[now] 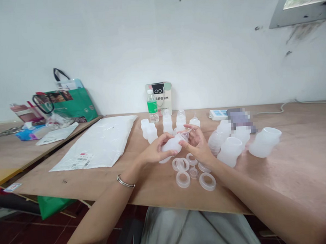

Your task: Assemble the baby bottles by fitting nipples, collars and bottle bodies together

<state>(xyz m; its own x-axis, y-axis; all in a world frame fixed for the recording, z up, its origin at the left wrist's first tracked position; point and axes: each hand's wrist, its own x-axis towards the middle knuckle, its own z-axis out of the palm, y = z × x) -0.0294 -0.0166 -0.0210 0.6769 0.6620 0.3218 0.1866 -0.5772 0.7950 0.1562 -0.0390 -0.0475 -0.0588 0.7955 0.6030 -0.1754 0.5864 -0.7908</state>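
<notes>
My left hand (pixel 159 147) is wrapped round a frosted white baby bottle body (pixel 171 146), which is tilted with its mouth toward the right. At that mouth sits a clear teat (pixel 185 135), pinched between the fingers of my right hand (pixel 199 143). Just below my hands lie several translucent rings (pixel 208 187) and a loose clear teat (pixel 193 172). Behind them stand bottles with teats on top (pixel 180 120). More frosted bottle bodies (pixel 230 151) are grouped right of my right hand, and a few others (pixel 152 132) stand behind my left.
A white plastic mailer (pixel 95 142) lies to the left. At the back are a water bottle (pixel 152 107), a paper bag (pixel 165 96) and a power strip (pixel 218 114). A green bag (pixel 74 104) and a tissue pack (pixel 32 132) rest on the left table.
</notes>
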